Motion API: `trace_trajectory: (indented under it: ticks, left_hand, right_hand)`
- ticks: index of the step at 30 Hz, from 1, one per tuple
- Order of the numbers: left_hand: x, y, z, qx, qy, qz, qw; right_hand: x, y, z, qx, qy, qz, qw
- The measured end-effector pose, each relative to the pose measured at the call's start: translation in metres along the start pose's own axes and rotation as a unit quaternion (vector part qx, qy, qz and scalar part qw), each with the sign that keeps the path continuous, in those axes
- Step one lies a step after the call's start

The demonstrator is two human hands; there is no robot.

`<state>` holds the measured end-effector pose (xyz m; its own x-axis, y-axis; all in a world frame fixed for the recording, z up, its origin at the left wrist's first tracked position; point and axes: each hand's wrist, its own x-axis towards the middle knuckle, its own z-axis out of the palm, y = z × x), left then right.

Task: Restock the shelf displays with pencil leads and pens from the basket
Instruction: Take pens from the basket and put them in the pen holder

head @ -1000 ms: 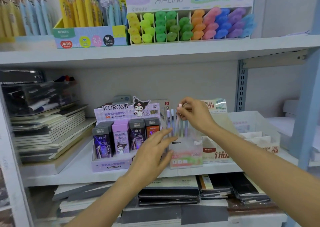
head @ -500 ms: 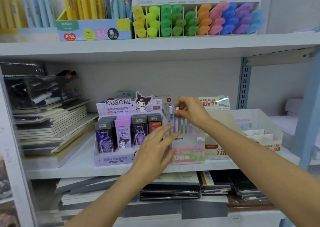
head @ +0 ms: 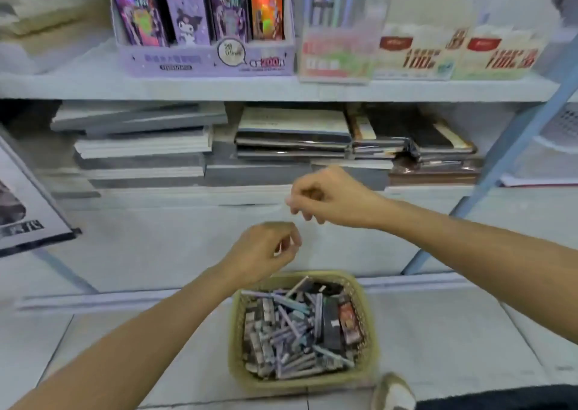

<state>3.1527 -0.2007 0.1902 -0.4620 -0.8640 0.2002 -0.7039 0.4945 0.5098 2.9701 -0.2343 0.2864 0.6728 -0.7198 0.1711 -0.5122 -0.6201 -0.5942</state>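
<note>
A yellow woven basket [head: 236, 322] sits on the floor, filled with several purple pens [head: 287, 331] and dark pencil-lead boxes [head: 331, 325]. My left hand [head: 261, 253] hovers just above the basket's far rim, fingers loosely curled, nothing seen in it. My right hand [head: 328, 198] is higher and to the right, fingers curled with nothing visible in them. On the shelf above stand the purple Kuromi lead display [head: 203, 61] and a clear pen holder [head: 336, 56] with pastel pens.
Red-and-white lead boxes [head: 456, 56] sit right of the pen holder. Stacked notebooks [head: 140, 147] and dark folders [head: 294, 140] fill the lower shelf. A blue shelf upright [head: 513, 147] slants at right. My shoe [head: 392, 392] is beside the basket on the tiled floor.
The view has dropped from the shelf to the floor basket. Both hands have left the pen holder and come down above the basket; the right hand let go of the pens.
</note>
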Motion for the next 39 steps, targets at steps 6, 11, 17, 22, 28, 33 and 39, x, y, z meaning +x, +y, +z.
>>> trace_trajectory:
  ticks: [6,11,17,22,28,33,39]
  left_hand:
    - [-0.066,-0.053,0.132,0.012,-0.227,-0.178,0.957]
    - [-0.095,-0.083,0.193,0.001,-0.249,-0.240,0.938]
    - [-0.093,-0.093,0.229,-0.012,-0.227,-0.295,0.928]
    - [-0.090,-0.097,0.230,-0.024,-0.232,-0.288,0.929]
    - [-0.096,-0.107,0.193,-0.094,-0.189,-0.266,0.941]
    - [-0.110,-0.105,0.168,-0.154,-0.205,-0.280,0.925]
    - [-0.117,-0.107,0.145,-0.306,-0.158,-0.330,0.879]
  right_hand:
    - [-0.034,0.106,0.132,-0.076,-0.301,0.197,0.930]
    - [-0.085,0.154,0.221,-0.072,-0.402,0.295,0.864]
    - [-0.112,0.182,0.271,-0.095,-0.371,0.314,0.869]
    - [-0.110,0.197,0.269,-0.036,-0.305,0.321,0.896]
    - [-0.081,0.183,0.258,0.318,-0.169,0.438,0.824]
    - [-0.066,0.167,0.263,0.124,-0.244,0.342,0.899]
    - [-0.074,0.167,0.241,0.198,-0.261,0.305,0.894]
